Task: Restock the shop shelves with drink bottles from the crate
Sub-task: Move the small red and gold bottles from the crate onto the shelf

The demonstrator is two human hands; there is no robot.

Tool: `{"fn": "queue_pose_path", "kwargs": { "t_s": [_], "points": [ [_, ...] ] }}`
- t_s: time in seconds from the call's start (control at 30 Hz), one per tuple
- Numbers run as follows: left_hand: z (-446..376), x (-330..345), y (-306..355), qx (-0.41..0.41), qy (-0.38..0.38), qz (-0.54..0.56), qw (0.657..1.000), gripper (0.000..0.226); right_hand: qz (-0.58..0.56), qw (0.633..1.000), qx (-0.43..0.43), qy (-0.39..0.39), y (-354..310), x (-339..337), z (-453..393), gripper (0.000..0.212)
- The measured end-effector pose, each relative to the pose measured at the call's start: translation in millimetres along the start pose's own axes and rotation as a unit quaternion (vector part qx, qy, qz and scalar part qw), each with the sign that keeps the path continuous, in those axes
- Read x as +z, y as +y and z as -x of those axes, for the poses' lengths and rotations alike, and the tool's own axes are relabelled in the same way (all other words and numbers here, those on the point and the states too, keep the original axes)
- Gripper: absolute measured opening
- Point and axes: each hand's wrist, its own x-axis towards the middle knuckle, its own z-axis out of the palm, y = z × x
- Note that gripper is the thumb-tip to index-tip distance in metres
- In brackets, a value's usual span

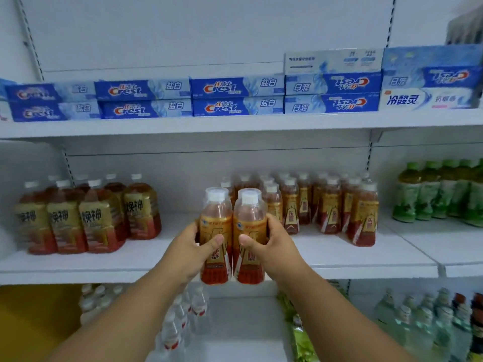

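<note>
Two orange-labelled drink bottles are held side by side before the middle shelf (339,259) — the left bottle (216,239) wrapped by the left hand (192,246), the right bottle (249,239) by the right hand (271,246). Set down carelessly, they may topple the matching row (326,205) — about a dozen, blurred. No crate shows.

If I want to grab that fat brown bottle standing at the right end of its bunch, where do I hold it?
Grip the brown bottle round its labelled middle, coming from the right: that side is open shelf, while other bottles crowd its left.
</note>
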Motion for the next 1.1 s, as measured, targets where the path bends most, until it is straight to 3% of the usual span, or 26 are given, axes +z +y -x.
{"fn": "queue_pose_path", "kwargs": {
  "t_s": [0.3, 0.6, 0.73, 0.83, 0.87, 0.93, 1.1],
  "points": [
    [-79.3, -29.0, -42.8, -0.021, -0.028, -0.02, 0.999, 0.026, 0.061, 0.997, 0.036, 0.008, 30.5, 36.6, -67.0, 0.044],
    [-111.1, -11.3, -63.0, -0.04, -0.044, -0.029, 0.998, 0.029, 0.098, 0.991, 0.084, 0.022, 58.0, 27.0, -91.2, 0.061],
    [-119.2, -8.6, -65.8, -0.044, -0.055, -0.031, 0.997, 0.039, 0.187, 0.981, 0.06, 0.002, 54.8, 23.2, -95.3, 0.067],
    [-122.6, -8.2, -70.7, -0.045, -0.05, -0.03, 0.997, 0.04, 0.366, 0.926, 0.045, 0.077, 52.3, 26.6, -87.6, 0.068],
    [-123.6, -7.7, -72.3, -0.043, -0.051, -0.027, 0.997, 0.04, 0.404, 0.904, 0.039, 0.133, 54.0, 30.7, -80.1, 0.062],
    [-125.3, -6.4, -76.0, -0.044, -0.049, -0.02, 0.998, 0.036, 0.384, 0.902, 0.026, 0.194, 61.8, 46.7, -61.2, 0.031],
    [-128.4, -2.2, -82.1, -0.034, -0.028, -0.016, 0.999, 0.039, 0.364, 0.921, 0.01, 0.14, 77.5, 80.9, -51.0, 0.016]
  ]
}}
